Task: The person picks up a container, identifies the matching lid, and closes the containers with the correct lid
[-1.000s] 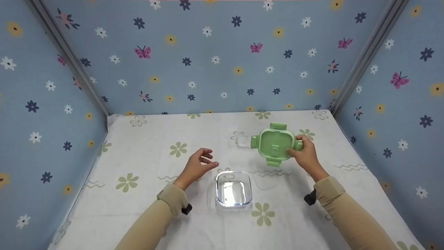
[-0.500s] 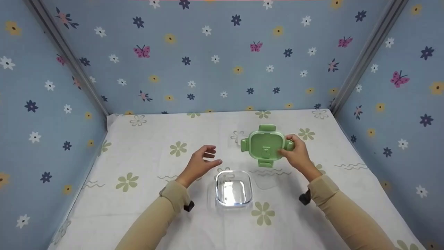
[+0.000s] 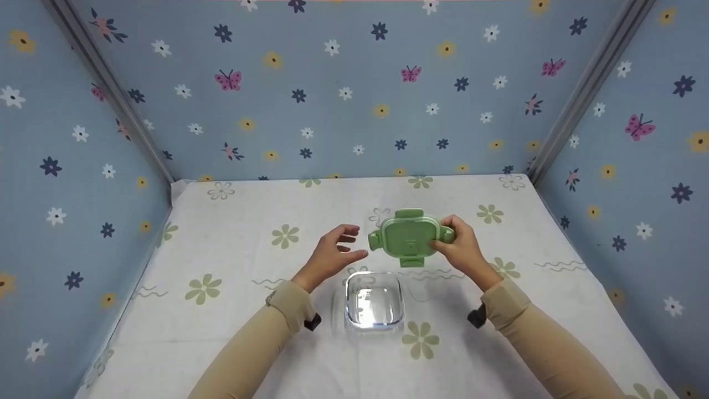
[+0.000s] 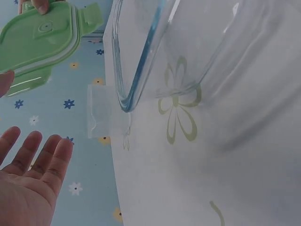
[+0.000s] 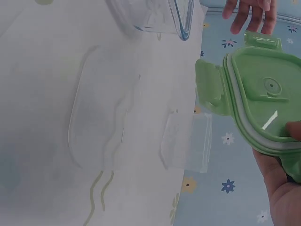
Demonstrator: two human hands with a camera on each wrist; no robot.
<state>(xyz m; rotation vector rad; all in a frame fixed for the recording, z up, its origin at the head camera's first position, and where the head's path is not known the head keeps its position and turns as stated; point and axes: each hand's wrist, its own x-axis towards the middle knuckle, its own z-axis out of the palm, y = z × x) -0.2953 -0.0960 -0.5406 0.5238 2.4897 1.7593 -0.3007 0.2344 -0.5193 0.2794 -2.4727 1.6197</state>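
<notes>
A square green lid (image 3: 409, 239) with flip clasps hangs above the table, tilted. My right hand (image 3: 447, 237) grips its right edge, thumb on top; the right wrist view shows the lid (image 5: 263, 106) against my right palm (image 5: 282, 193). My left hand (image 3: 350, 245) hovers open just left of the lid, with nothing in it, its fingers (image 4: 44, 157) spread below the lid (image 4: 40, 40). An empty square glass container (image 3: 374, 299) stands on the cloth in front of both hands, and its rim (image 4: 136, 70) fills the left wrist view.
A small clear block (image 5: 188, 146) lies on the white flowered tablecloth (image 3: 232, 260) behind the lid. A flat clear sheet (image 5: 101, 117) lies right of the container. Blue patterned walls (image 3: 332, 111) close the back and both sides.
My right hand has carried the green lid leftward and nearer, toward the spot above the glass container. My left hand has moved up and right toward the lid.
</notes>
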